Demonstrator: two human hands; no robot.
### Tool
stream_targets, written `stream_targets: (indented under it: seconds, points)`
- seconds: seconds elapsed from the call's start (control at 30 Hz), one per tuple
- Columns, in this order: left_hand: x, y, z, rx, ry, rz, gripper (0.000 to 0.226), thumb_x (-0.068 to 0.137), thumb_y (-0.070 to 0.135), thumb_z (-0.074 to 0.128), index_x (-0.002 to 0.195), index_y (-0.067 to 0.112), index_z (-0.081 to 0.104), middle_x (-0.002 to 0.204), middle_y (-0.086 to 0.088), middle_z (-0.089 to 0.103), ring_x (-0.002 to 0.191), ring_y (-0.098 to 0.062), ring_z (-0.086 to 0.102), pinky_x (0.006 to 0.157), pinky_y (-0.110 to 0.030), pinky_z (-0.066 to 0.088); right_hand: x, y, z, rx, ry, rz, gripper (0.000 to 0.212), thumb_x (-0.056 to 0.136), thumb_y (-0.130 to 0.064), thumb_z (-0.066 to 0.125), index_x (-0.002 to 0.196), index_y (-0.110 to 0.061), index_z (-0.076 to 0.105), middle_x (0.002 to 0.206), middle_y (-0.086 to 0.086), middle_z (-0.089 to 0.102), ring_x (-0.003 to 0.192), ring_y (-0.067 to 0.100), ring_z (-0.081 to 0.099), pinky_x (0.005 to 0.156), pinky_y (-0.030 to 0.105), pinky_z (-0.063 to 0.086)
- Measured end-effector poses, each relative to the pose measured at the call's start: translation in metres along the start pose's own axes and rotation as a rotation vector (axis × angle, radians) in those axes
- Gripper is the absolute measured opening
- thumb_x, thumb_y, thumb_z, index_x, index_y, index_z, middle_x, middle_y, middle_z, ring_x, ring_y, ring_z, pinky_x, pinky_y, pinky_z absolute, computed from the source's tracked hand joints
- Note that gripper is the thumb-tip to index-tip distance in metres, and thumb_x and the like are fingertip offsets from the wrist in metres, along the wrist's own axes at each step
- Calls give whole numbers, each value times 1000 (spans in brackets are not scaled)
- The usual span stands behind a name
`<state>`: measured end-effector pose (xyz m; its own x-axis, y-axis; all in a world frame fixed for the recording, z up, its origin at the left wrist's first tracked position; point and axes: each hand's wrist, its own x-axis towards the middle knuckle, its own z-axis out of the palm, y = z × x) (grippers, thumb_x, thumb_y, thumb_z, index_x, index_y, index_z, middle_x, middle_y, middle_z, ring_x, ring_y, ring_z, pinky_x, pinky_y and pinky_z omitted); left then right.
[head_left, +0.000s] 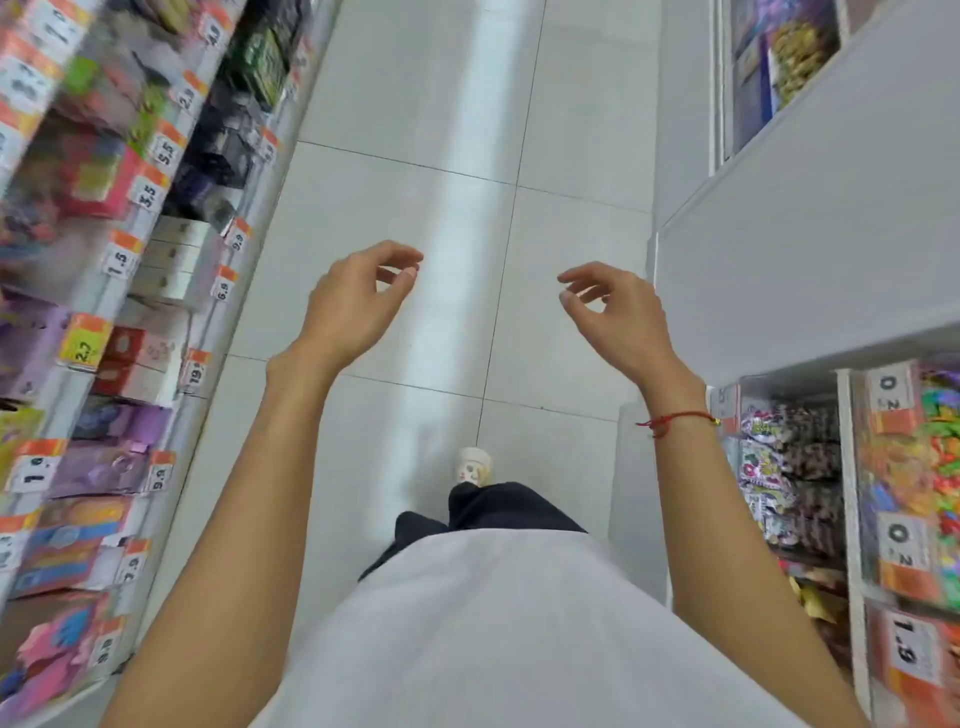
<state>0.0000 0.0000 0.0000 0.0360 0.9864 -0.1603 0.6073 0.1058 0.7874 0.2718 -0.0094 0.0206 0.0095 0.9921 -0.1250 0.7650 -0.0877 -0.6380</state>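
I log the white shelf unit (810, 218) just beside the right hand (615, 317): plain flat panel, upright along the aisle. Its lower bay holds snack packets (792, 467), stacked, colourful. Opposite, white boxes (174, 257) sit stacked on the left shelf (304, 88), blurred.

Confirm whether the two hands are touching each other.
Apart. The head view shows bare floor between the left hand and the right hand.

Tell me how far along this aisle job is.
Done: nothing shows as picked yet. In hand: the left hand and right hand hover empty over the aisle floor, fingers loosely curled. Left: reaching for goods, judging by the stocked left shelves and right candy bins, both untouched.
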Motion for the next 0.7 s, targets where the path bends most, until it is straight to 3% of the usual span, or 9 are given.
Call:
stream_targets:
  seconds: [0.4, 0.7]
  points:
    - [95, -25, -25, -91, 73, -187, 21, 98, 28, 51, 114, 30, 64, 114, 13, 67, 106, -12, 61, 99, -44, 48, 154, -29, 10, 197, -38, -12, 17, 89, -26, 61, 103, -25, 71, 89, -16, 69, 85, 1, 63, 88, 32, 52]
    - [264, -16, -83, -59, -22, -139, 20, 98, 26, 52, 114, 29, 64, 114, 11, 67, 107, -13, 61, 99, -44, 48, 297, -56, 23, 256, 8, 85, 16, 89, -27, 61, 102, -26, 71, 91, -14, 69, 86, 3, 63, 91, 35, 52]
